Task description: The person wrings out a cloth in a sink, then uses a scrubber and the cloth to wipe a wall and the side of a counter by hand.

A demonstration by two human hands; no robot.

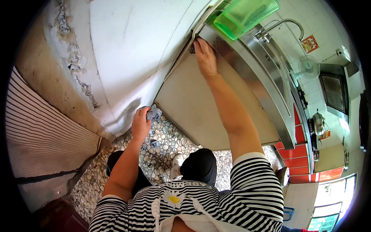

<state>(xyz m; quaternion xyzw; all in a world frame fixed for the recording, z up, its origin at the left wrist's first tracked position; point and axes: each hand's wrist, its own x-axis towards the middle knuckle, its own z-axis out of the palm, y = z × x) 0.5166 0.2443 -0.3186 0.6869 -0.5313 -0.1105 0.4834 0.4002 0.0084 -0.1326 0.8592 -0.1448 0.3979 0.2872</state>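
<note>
My left hand (141,123) grips a crumpled grey cloth (154,113) near the lower corner where the white tiled wall (136,49) meets a beige panel (191,98). Farther up that panel, my right hand (206,58) is at its top corner, just under the metal sink edge (232,59). A dark, rough scouring pad (192,48) shows beside its fingers, pressed in by the wall. The fingertips partly hide the pad. A pale hose (200,24) runs down the corner next to my right hand.
A green plastic basket (246,16) stands by the steel sink (262,53) and its curved faucet (285,23). Red cabinets (295,156), a pot (318,122) and a small fan (309,67) are farther right. A striped curtain (49,124) hangs left. The floor (162,139) is pebble-patterned.
</note>
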